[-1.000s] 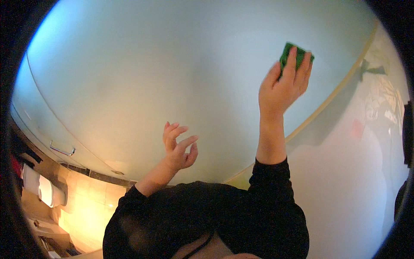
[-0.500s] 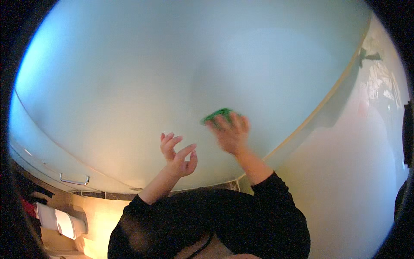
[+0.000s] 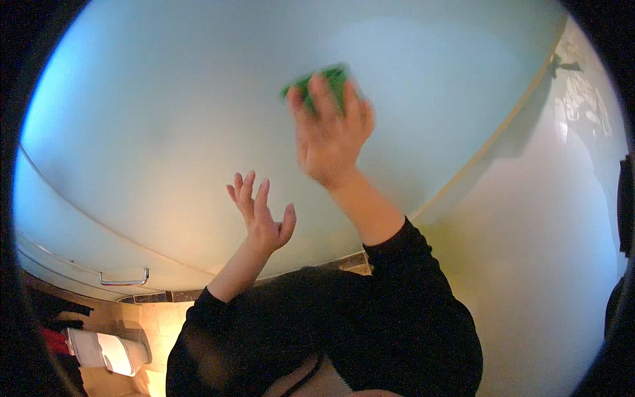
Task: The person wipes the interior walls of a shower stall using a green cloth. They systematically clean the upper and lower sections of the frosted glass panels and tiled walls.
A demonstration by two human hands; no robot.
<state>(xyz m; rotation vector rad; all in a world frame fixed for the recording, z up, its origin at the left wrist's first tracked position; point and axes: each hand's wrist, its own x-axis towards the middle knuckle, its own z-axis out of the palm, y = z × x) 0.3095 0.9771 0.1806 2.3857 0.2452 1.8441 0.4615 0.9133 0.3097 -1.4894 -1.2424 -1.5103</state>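
A thin green cleaning pad (image 3: 337, 78) lies under the fingers of my right hand (image 3: 331, 129), which presses it to the large pale-blue panel (image 3: 198, 79). Motion smears the pad and fingertips, so its texture cannot be made out. Lower and to the left, my left hand (image 3: 261, 212) is raised in front of the same panel with its fingers spread and nothing in it. Whether it touches the panel, I cannot tell.
A metal bar handle (image 3: 124, 278) sticks out at the lower left. Beyond it are a white toilet (image 3: 122, 357) and dark and red cloth (image 3: 56, 341). A yellowish seam (image 3: 489, 142) runs down the panel's right side, beside a pale wall (image 3: 536, 278).
My right hand has swept the green pad upward and slightly left over the panel. My left hand has risen a little, its fingers straighter and more spread.
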